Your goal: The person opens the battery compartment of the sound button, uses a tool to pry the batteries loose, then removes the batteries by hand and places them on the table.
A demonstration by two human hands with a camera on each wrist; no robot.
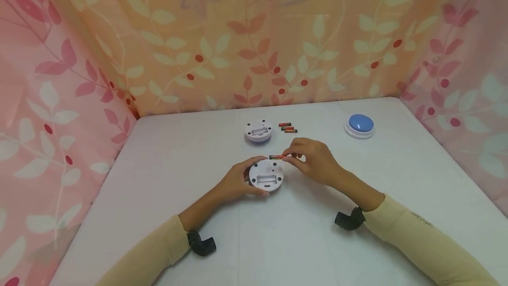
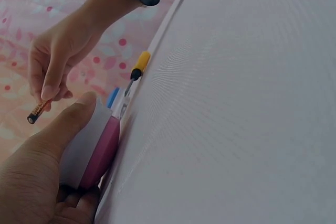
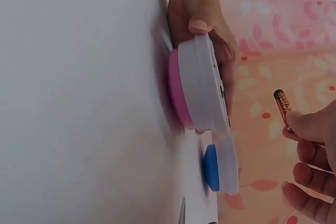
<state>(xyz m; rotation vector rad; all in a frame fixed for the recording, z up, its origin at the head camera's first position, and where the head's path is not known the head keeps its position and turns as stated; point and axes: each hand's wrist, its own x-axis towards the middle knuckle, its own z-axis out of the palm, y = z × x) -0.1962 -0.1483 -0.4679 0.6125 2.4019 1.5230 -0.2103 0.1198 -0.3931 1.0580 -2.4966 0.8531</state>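
In the head view my left hand (image 1: 236, 182) grips a round push-button buzzer (image 1: 274, 169) around its side. The buzzer lies upside down, its white underside up with an uncovered battery compartment, and its pink dome (image 3: 178, 90) faces down in the right wrist view. Above the buzzer's far edge, my right hand (image 1: 315, 160) pinches a small orange and black battery (image 1: 276, 157) by one end between thumb and fingertips. The right wrist view shows that battery (image 3: 282, 107) apart from the buzzer.
Behind stands another upturned buzzer (image 1: 259, 131) with a blue dome and uncovered compartment. Several loose batteries (image 1: 287, 128) lie beside it. An upright blue-topped buzzer (image 1: 360, 126) sits at the back right. A yellow-handled screwdriver (image 2: 140, 65) appears in the left wrist view.
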